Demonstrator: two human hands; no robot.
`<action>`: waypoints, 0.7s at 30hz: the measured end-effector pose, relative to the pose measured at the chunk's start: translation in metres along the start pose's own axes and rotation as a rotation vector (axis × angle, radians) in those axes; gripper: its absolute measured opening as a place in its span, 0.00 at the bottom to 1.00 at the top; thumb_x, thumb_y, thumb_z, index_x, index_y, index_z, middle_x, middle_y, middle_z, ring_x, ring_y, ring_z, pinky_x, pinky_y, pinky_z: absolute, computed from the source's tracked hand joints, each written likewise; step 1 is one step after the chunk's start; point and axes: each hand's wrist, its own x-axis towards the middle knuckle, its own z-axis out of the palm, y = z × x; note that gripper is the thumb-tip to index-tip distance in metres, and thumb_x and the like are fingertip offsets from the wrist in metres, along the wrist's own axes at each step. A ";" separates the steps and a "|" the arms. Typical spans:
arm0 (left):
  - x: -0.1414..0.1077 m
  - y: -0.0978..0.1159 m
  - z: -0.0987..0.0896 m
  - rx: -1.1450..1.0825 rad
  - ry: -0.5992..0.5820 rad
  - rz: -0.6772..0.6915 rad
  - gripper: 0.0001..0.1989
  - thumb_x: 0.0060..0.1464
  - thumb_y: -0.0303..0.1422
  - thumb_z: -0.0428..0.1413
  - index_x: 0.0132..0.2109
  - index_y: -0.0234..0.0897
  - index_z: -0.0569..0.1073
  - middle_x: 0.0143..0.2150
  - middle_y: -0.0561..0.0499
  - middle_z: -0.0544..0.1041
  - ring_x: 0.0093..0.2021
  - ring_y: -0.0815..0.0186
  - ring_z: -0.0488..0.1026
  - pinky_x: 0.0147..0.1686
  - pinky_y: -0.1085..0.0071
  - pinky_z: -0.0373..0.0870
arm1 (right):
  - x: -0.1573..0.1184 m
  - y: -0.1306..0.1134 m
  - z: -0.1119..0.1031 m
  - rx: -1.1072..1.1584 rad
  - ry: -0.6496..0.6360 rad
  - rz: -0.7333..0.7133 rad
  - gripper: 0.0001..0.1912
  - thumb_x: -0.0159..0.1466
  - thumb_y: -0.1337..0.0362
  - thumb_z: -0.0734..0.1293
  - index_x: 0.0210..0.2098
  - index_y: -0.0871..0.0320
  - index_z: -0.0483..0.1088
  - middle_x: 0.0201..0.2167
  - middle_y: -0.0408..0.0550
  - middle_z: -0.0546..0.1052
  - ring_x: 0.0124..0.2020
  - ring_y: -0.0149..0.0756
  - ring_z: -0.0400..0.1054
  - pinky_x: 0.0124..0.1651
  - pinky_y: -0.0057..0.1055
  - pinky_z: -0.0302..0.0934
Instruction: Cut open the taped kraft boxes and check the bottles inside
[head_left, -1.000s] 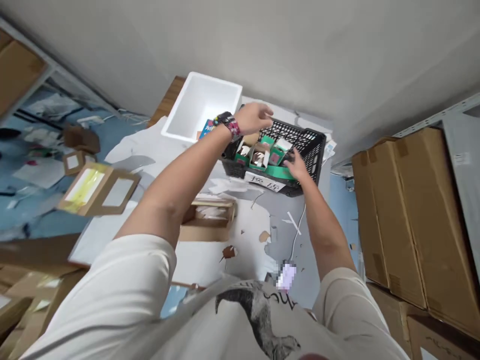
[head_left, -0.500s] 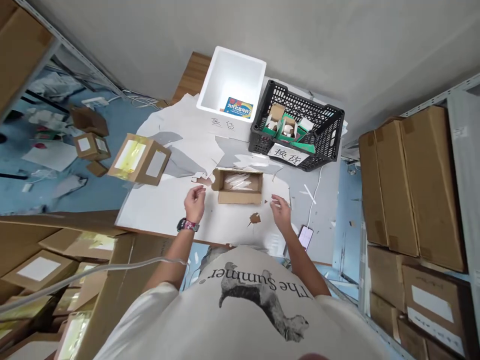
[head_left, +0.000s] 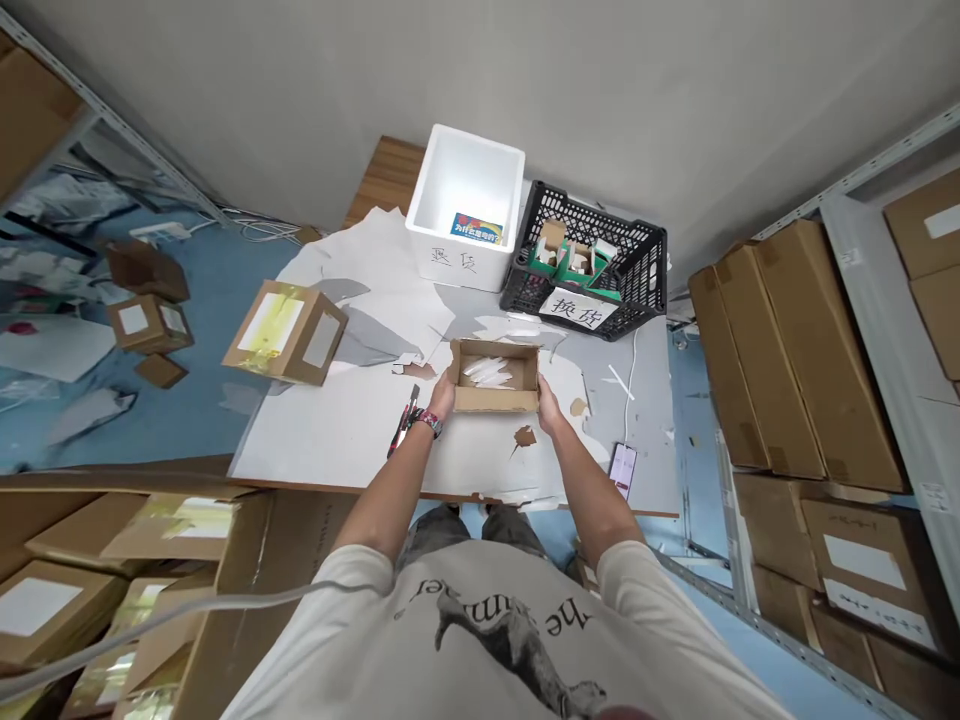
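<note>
An open cardboard box (head_left: 495, 400) sits in front of me, with several slim white pieces (head_left: 489, 372) lying inside; their kind I cannot make out. My left hand (head_left: 442, 396) grips the box's left end, and my right hand (head_left: 549, 402) is pressed against its right end. Beside my left wrist lies a box cutter (head_left: 405, 420) with a red and black handle, partly hidden by the wrist. A torn brown scrap (head_left: 524, 436) rests on the table (head_left: 337, 440) just in front of the box.
Behind stand a white foam bin (head_left: 457, 262) holding a blue booklet (head_left: 478, 228) and a black crate (head_left: 637, 290) with small green boxes. A taped carton (head_left: 289, 330) is at the left. A phone (head_left: 622, 468) on a cable lies right. Stacked cartons (head_left: 810, 350) line the right shelf.
Both hands have moved inward from either side and taken hold of the open box's ends. The box cutter has come into sight by my left wrist. The camera view has shifted slightly.
</note>
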 end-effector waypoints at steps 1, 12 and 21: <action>-0.009 -0.001 0.000 -0.003 -0.001 -0.010 0.32 0.67 0.51 0.55 0.69 0.36 0.77 0.69 0.36 0.80 0.75 0.46 0.70 0.80 0.48 0.59 | -0.009 0.004 -0.004 0.029 0.005 0.084 0.43 0.72 0.29 0.57 0.72 0.48 0.76 0.67 0.52 0.82 0.65 0.53 0.78 0.67 0.54 0.73; -0.061 0.059 0.004 0.065 -0.451 0.099 0.36 0.67 0.59 0.55 0.67 0.36 0.79 0.68 0.39 0.82 0.72 0.47 0.73 0.75 0.55 0.67 | -0.132 0.006 -0.045 0.191 0.215 0.072 0.38 0.71 0.32 0.65 0.74 0.39 0.73 0.69 0.45 0.81 0.62 0.47 0.79 0.67 0.53 0.71; -0.091 0.078 0.060 0.173 -0.757 0.090 0.36 0.66 0.58 0.54 0.68 0.37 0.78 0.64 0.40 0.85 0.69 0.49 0.76 0.69 0.58 0.73 | -0.226 0.041 -0.047 0.351 0.584 0.054 0.43 0.69 0.28 0.67 0.71 0.48 0.77 0.68 0.51 0.81 0.68 0.51 0.76 0.71 0.54 0.71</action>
